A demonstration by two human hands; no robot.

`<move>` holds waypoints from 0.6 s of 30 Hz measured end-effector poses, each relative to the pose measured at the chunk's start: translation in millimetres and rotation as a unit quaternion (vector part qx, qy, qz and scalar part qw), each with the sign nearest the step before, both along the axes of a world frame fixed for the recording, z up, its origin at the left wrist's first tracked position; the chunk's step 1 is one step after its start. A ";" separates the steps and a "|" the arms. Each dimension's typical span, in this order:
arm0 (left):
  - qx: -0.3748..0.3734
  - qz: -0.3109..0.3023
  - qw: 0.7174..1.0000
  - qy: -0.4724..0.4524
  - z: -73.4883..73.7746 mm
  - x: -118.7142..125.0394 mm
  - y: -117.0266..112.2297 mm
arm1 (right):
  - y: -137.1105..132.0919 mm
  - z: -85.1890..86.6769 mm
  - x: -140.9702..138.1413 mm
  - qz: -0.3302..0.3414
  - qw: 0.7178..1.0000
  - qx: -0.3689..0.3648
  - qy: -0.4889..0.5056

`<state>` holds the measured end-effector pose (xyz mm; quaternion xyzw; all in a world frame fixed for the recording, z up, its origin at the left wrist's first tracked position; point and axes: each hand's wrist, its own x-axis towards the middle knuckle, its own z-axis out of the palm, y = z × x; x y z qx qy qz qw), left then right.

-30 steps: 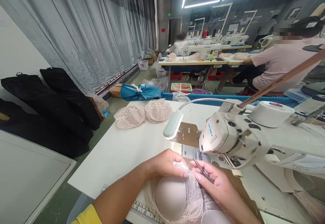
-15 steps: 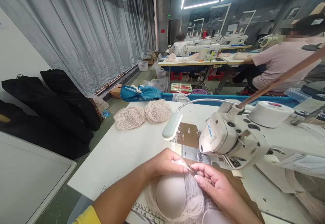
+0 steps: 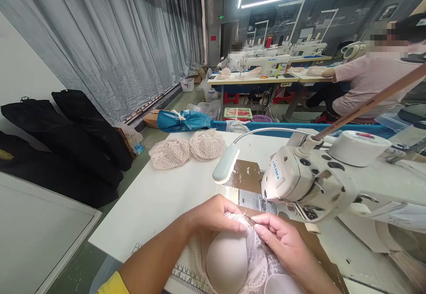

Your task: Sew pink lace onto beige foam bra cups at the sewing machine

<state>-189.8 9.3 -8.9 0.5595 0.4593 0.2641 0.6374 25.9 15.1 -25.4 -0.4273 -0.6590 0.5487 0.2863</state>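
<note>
A pale pink lace bra with smooth moulded cups lies at the table's front edge, its inner side turned up. My left hand is closed on the upper lace edge of the bra, thumb on top. My right hand pinches a small, dark, pointed metal tool that looks like thread snips, mostly hidden by the fingers. Its tip is at the lace edge beside my left fingertips, where a fine loose thread shows. Just beyond the hands stands the head of a white sewing machine.
A lamp on a bent neck hangs over the white table. Another lace bra lies at its far edge. A printed ruler runs along the front. Two people sit at machines beyond; black bags lean at left.
The bra has shifted and tilted slightly between my hands, its cup a little lower and further right. The tool's tip has turned slightly at the lace edge. Both hands keep their hold.
</note>
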 end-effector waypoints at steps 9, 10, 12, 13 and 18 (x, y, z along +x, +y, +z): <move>0.008 0.020 1.000 0.023 -6.2 -3.3 1.1 | 5.9 -12.7 8.2 0.035 0.999 -0.008 -0.019; 0.008 0.020 1.000 0.023 -7.0 -1.7 0.8 | 6.7 -11.3 8.1 0.055 0.998 -0.003 -0.028; 0.014 0.018 0.999 0.031 -8.4 1.7 0.2 | 7.9 -8.1 6.7 0.091 0.995 0.005 -0.039; 0.018 0.016 0.999 0.038 -9.0 3.4 -0.2 | 8.1 -6.3 5.5 0.103 0.994 0.009 -0.042; 0.024 0.005 0.998 0.055 -11.5 8.5 -1.2 | 5.4 0.7 0.4 0.116 0.992 0.027 -0.039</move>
